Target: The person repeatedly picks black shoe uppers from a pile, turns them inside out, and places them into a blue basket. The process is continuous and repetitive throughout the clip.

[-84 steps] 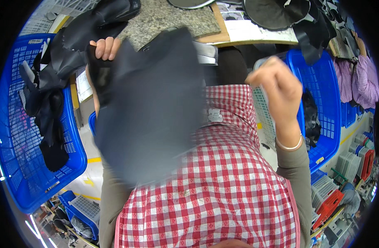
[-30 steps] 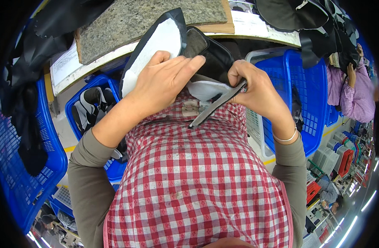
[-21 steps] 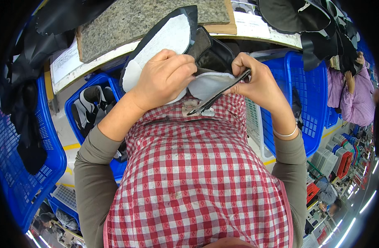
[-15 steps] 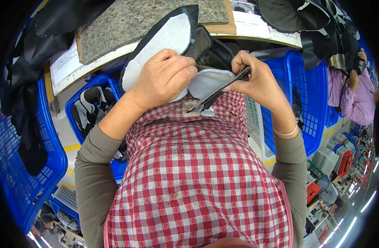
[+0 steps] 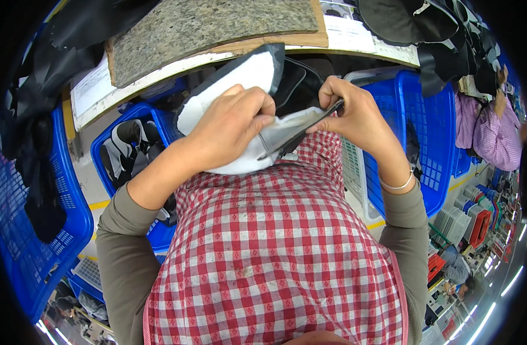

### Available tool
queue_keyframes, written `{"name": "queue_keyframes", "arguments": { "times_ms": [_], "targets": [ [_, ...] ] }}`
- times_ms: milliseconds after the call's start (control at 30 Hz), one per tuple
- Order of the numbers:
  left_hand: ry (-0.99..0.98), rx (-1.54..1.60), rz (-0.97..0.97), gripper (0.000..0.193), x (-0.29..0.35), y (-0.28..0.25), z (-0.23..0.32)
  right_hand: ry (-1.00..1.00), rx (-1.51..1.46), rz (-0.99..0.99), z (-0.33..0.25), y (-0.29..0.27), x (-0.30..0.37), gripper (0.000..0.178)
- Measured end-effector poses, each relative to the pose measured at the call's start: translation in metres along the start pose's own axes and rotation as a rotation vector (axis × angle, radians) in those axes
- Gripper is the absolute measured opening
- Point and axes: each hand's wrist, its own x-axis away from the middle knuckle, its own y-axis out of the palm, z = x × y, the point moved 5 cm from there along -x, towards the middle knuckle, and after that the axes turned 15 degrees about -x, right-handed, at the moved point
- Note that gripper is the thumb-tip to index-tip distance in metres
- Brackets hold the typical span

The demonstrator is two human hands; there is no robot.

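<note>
A black shoe upper with white lining (image 5: pixel 240 75) is held in front of my apron, just below the table edge. My left hand (image 5: pixel 229 127) is closed on its white side, the thumb and bent fingers pinching the material. At the right, my right hand (image 5: pixel 355 115) pinches the dark folded edge between thumb and fingers. Between the two hands the piece bends open and shows its pale inside. White lining also hangs below my left hand, against the checked apron (image 5: pixel 275 230). Part of the upper is hidden behind my left hand.
A stone slab (image 5: pixel 217 34) lies on the white table (image 5: pixel 94 109) ahead. Blue baskets (image 5: pixel 94 152) stand on both sides, one holding black and white pieces. Dark leather pieces (image 5: pixel 410 20) hang over the table's right end. A co-worker in a checked shirt (image 5: pixel 496 138) is at far right.
The upper has come down and nearer to my body, its white lining now hanging over the apron's top. My left hand has shifted slightly lower; my right hand keeps its pinch.
</note>
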Motion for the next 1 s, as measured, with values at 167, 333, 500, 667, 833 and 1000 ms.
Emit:
{"name": "queue_keyframes", "arguments": {
  "times_ms": [167, 333, 500, 667, 833, 1000],
  "targets": [
    [0.166, -0.204, 0.107, 0.027, 0.003, -0.003, -0.001, -0.021, -0.044, 0.008, -0.001, 0.004, 0.006, 0.047],
    [0.205, -0.418, 0.159, 0.034, 0.008, -0.003, 0.004, -0.19, 0.01, 0.002, -0.012, 0.012, 0.016, 0.042],
    [0.393, -0.373, 0.402, 0.014, 0.024, -0.035, 0.027, -0.675, 0.143, 0.186, -0.045, 0.014, 0.039, 0.035],
    [0.469, -0.428, 0.39, 0.019, 0.035, -0.048, 0.047, -0.767, 0.217, 0.318, -0.056, 0.015, 0.051, 0.033],
    [0.461, -0.35, 0.335, 0.022, 0.032, -0.039, 0.046, -0.703, 0.242, 0.321, -0.049, 0.015, 0.053, 0.04],
    [0.38, -0.27, 0.19, 0.025, 0.026, -0.021, 0.035, -0.565, 0.129, 0.375, -0.022, 0.022, 0.053, 0.034]
  ]
}}
